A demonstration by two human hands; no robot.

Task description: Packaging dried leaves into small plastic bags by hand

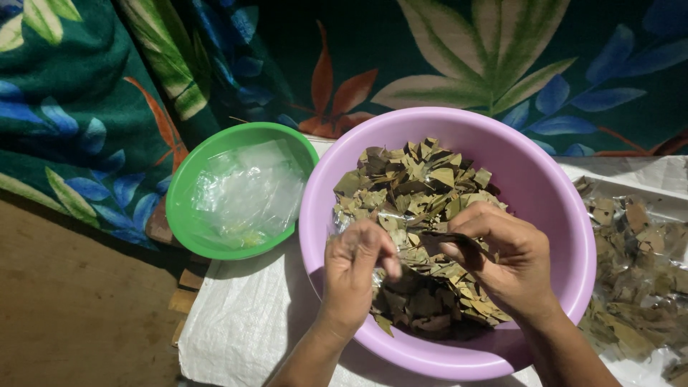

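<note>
Over the round lilac plastic basin (545, 208) of dried brown-green leaves (416, 193), the left hand (356, 269) pinches a small clear plastic bag (342, 219); the right hand (505, 254), just beside, clamps a dark leaf (443, 240) pointing leftward at it.

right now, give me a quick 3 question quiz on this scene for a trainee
1. True or false: the green bowl holds dried leaves.
2. Which hand pinches a dark leaf: A) left hand B) right hand?
3. Fill in: both hands work over the ____ basin.

Key: 1 false, it holds clear plastic bags. 2 B. 3 purple.
</note>
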